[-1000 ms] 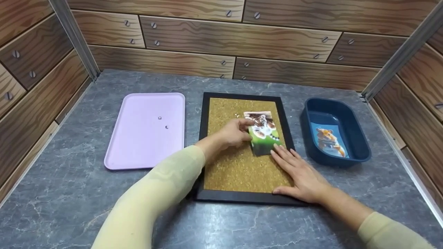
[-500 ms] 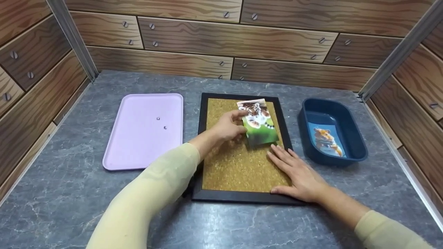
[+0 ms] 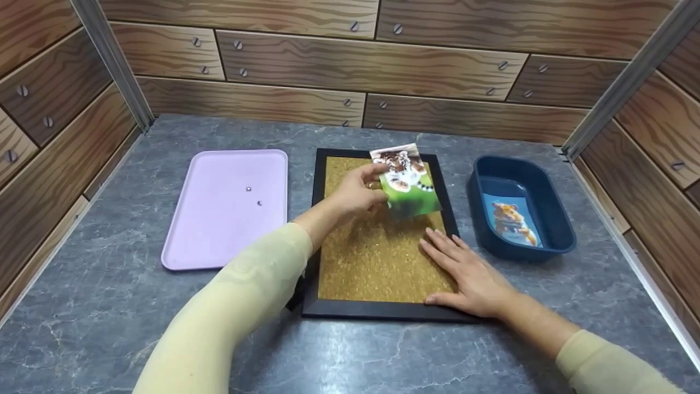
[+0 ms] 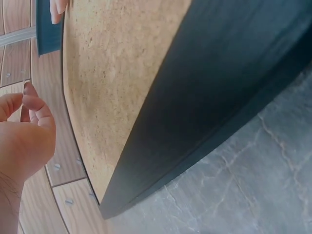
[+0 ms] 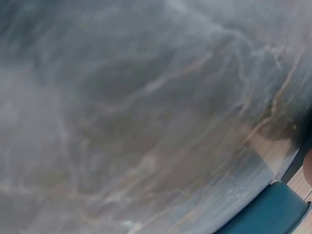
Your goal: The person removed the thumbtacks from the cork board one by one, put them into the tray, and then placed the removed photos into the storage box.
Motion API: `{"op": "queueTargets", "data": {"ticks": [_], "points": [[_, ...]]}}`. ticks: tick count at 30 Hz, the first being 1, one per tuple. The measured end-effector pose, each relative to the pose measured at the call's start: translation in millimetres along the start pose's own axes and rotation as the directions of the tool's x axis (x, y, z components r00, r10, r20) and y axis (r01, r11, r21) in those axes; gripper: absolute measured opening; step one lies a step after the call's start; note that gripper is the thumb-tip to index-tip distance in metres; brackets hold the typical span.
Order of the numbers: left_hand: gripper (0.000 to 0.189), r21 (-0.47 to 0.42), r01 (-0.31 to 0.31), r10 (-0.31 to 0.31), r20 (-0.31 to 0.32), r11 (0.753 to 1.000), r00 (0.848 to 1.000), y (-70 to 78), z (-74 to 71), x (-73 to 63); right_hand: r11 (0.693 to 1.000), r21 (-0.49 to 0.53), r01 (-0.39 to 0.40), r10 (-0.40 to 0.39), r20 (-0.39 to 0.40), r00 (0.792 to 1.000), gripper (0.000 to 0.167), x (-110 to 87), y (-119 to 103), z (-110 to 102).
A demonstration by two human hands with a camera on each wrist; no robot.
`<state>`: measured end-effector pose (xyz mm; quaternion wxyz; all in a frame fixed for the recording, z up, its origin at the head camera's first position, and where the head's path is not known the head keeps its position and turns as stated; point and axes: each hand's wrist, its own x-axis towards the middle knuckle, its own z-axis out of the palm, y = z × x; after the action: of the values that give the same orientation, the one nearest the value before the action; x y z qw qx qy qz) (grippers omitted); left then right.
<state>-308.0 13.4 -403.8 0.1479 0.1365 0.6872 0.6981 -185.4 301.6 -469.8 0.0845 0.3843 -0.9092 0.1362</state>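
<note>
In the head view my left hand [image 3: 353,191] pinches the left edge of a picture card [image 3: 410,191], printed with a brown-and-white animal over green. The card is tilted, held up over the upper part of a black-framed cork board [image 3: 377,273]. My right hand [image 3: 470,276] lies with fingers spread on the board's right side, its thumb at the bottom frame. In the left wrist view my left hand [image 4: 27,136] shows thumb and fingertips together on the card's thin edge, and the cork surface [image 4: 112,63] slopes beside it. The right wrist view catches mostly tabletop and one fingertip [image 5: 308,168].
Left of the board is a lilac tray [image 3: 219,235] bearing two small silver bits [image 3: 249,189]. To the right stands a dark blue bin [image 3: 525,255] with a hamster picture card [image 3: 513,221] inside. Wood-patterned walls [image 3: 284,54] enclose the grey marbled table [image 3: 350,361].
My left hand has lifted the card off the cork and moved it away from me, tilting it. The right hand stays on the board's edge.
</note>
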Motion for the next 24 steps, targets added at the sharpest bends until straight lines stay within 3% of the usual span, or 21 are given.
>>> {"op": "queueTargets", "data": {"ticks": [7, 15, 24], "points": [[0.074, 0.082, -0.028, 0.027, 0.009, 0.996, 1.000, 4.2, 1.2, -1.4, 0.999, 0.016, -0.042, 0.042, -0.021, 0.999, 0.105, -2.3, -1, 0], [0.076, 0.101, -0.033, 0.031, 0.028, 0.994, 0.999, 6.1, 4.7, -2.5, 0.996, -0.019, -0.083, 0.083, -0.023, 0.996, 0.107, -3.7, -5, -6], [0.079, 0.086, -0.042, 0.039, 0.035, 0.995, 0.999, 5.5, 6.6, 1.0, 0.996, -0.058, -0.061, 0.057, -0.063, 0.996, 0.106, -9.9, 1, -25]]}}
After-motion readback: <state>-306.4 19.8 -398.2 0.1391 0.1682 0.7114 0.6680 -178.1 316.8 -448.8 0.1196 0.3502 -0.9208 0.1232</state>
